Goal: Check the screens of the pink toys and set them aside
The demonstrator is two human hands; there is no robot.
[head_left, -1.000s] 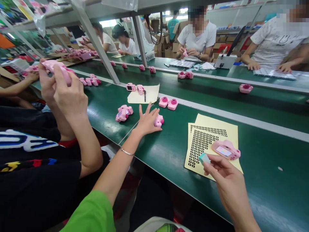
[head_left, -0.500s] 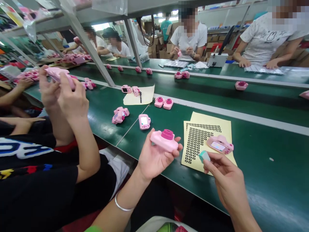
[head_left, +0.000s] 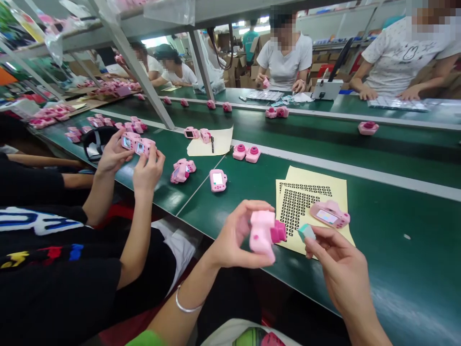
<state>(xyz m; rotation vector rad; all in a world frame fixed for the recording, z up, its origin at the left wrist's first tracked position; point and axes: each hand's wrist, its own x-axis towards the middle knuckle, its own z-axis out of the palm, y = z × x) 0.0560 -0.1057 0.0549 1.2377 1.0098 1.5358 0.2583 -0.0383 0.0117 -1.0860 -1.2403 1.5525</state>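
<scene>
A pink toy camera (head_left: pixel 262 231) is gripped in my left hand (head_left: pixel 232 240), its dark pink lens pointing right towards my other hand. My right hand (head_left: pixel 336 262) pinches a small white, teal-edged piece (head_left: pixel 307 233) between thumb and fingers; its exact kind I cannot make out. Behind that hand lie pale yellow sheets (head_left: pixel 317 179) with rows of small black square stickers. Another pink camera (head_left: pixel 329 215) rests on them with its lit screen up. Left of my hands, a camera with a white screen (head_left: pixel 218 180) lies on the green table.
Beside me on the left, a co-worker's hands (head_left: pixel 146 170) hold two pink cameras. A stacked pair of cameras (head_left: pixel 182 170) and a paper with a pen (head_left: pixel 212 144) lie nearby. A grey post (head_left: pixel 140 67) stands ahead; people work across the green conveyor (head_left: pixel 306 129).
My left hand has turned the camera from lens up to lens pointing right. My right hand is nearly still. The co-worker's hands have come down and now hold two cameras side by side.
</scene>
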